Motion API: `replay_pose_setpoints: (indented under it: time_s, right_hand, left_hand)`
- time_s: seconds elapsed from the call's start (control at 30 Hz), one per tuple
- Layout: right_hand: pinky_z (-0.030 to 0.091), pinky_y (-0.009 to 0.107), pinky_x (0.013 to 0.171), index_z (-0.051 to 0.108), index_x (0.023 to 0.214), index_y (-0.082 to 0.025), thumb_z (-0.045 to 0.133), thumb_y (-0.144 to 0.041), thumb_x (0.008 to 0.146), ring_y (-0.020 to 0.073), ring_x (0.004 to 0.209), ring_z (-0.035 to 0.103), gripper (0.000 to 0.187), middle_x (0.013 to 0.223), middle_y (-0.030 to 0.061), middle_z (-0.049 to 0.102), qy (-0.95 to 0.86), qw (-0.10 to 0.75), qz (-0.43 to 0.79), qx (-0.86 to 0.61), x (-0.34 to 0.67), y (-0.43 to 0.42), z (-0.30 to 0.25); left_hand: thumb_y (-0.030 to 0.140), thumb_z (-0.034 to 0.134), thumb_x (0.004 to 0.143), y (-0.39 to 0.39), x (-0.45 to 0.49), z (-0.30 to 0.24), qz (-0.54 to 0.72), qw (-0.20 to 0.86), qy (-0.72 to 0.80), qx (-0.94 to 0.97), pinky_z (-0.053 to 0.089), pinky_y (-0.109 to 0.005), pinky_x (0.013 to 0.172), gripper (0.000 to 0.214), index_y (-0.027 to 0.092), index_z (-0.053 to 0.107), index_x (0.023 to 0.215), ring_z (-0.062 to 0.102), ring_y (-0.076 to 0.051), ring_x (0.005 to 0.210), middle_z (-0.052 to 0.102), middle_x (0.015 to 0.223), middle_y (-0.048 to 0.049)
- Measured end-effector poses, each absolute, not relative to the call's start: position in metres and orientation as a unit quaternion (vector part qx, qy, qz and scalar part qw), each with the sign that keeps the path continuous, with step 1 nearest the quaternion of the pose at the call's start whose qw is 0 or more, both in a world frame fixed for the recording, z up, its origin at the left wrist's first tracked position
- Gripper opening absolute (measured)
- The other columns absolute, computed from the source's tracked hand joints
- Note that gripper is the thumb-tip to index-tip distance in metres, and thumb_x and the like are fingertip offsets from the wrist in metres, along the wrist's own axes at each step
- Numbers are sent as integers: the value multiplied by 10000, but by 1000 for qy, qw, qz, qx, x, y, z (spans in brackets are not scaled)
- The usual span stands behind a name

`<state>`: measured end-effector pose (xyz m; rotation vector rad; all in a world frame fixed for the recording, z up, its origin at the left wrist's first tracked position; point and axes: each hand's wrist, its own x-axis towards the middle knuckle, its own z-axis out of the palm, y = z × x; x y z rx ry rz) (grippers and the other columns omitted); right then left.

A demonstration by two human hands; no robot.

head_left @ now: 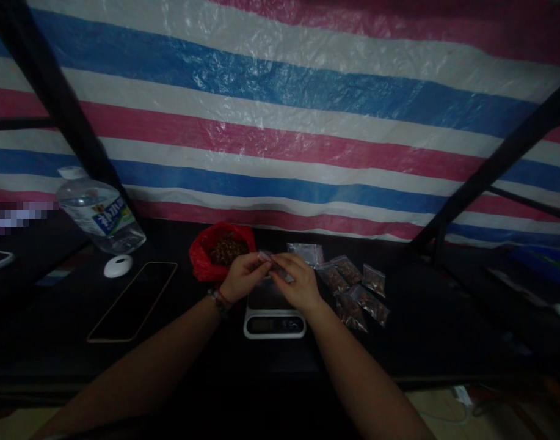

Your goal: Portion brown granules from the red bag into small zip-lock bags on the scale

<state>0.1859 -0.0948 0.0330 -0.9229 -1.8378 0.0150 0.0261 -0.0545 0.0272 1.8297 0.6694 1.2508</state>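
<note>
Together, the left hand (243, 275) and right hand (302, 284) pinched a clear bag (264, 255) above the far part of the scale (274, 335), long axis unclear; the red bag (201, 255) sat left of the scale, nearer the left hand.

Black tabletop (426, 324) here; on it we see a clear bottle (101, 211), white rounded case (118, 266), dark-screened phone (133, 302), open red bag (200, 256) of brown pieces (228, 249), white scale (275, 315), small filled bags (348, 270) to its right

Clear plastic (264, 254) partly behind fingers (292, 263); scale display (263, 325) illegible
</note>
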Motion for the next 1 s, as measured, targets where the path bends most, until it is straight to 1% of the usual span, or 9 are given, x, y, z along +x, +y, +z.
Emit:
replay_pose_setpoints:
  time_s: [0.07, 0.2, 0.3, 0.47, 0.6, 0.7, 0.83, 0.9, 1.0]
  right_hand:
    - [532, 331, 857, 650, 1125, -254, 613, -253, 835, 173, 948, 640, 293, 1019, 63, 683, -767, 515, 17, -382, 185, -95, 31]
    - [542, 313, 832, 672, 1109, -264, 632, -259, 817, 169, 925, 651, 295, 1023, 60, 688, -753, 531, 70, -383, 183, -95, 29]
    - [546, 318, 812, 704, 1045, -275, 636, -240, 812, 173, 906, 658, 245, 996, 46, 701, -724, 551, 136, -393, 183, -95, 30]
    - [548, 306, 736, 745, 879, -271, 684, -237, 772, 175, 833, 666, 128, 882, 29, 718, -672, 580, 238, -393, 184, -91, 30]
    - [540, 309, 748, 741, 853, -252, 659, -259, 797, 170, 831, 663, 100, 865, 33, 717, -663, 585, 281, -374, 187, -89, 31]
    - [537, 298, 705, 726, 811, -225, 614, -253, 825, 165, 795, 657, 117, 819, 40, 707, -676, 580, 248, -381, 188, -92, 34]
    - [518, 290, 673, 671, 739, -198, 573, -191, 820, 157, 744, 631, 127, 763, 39, 675, -720, 559, 95, -401, 185, -101, 40]
    - [511, 290, 666, 639, 722, -191, 548, -169, 819, 155, 733, 616, 134, 738, 38, 650, -726, 555, 39, -404, 181, -106, 41]
    - [502, 290, 660, 605, 712, -185, 534, -153, 818, 152, 722, 596, 132, 725, 36, 622, -720, 563, 7, -406, 176, -112, 40]
  left_hand:
    - [375, 585, 834, -54, 25, 27, 496, 366, 257, 744, 485, -228, 645, 254, 145, 645, 745, 610, -134, 681, 668, 741, -35]
    - [336, 574, 853, -54, 23, 29, 501, 285, 239, 781, 455, -206, 590, 249, 146, 638, 706, 584, -113, 612, 643, 667, -19]
    - [312, 548, 873, -55, 21, 32, 494, 244, 230, 802, 450, -204, 590, 257, 150, 640, 695, 591, -110, 601, 641, 645, -15]
    - [275, 525, 883, -58, 18, 37, 473, 207, 236, 823, 446, -202, 587, 246, 157, 650, 707, 601, -106, 582, 637, 611, -2]
    - [266, 527, 881, -59, 18, 39, 461, 173, 236, 838, 437, -195, 577, 235, 164, 648, 708, 601, -101, 577, 638, 606, 6]
    - [257, 529, 875, -60, 19, 41, 460, 147, 219, 848, 430, -194, 570, 219, 162, 644, 715, 596, -101, 572, 638, 608, 3]
    - [233, 542, 842, -63, 20, 42, 468, 122, 217, 848, 396, -185, 518, 216, 153, 608, 652, 551, -90, 514, 601, 563, 3]
    - [214, 545, 824, -66, 21, 43, 475, 123, 215, 844, 388, -179, 504, 213, 150, 592, 627, 538, -83, 496, 592, 551, 5]
    - [194, 554, 797, -72, 24, 44, 502, 110, 215, 831, 383, -174, 490, 206, 145, 582, 598, 534, -79, 478, 587, 527, 3]
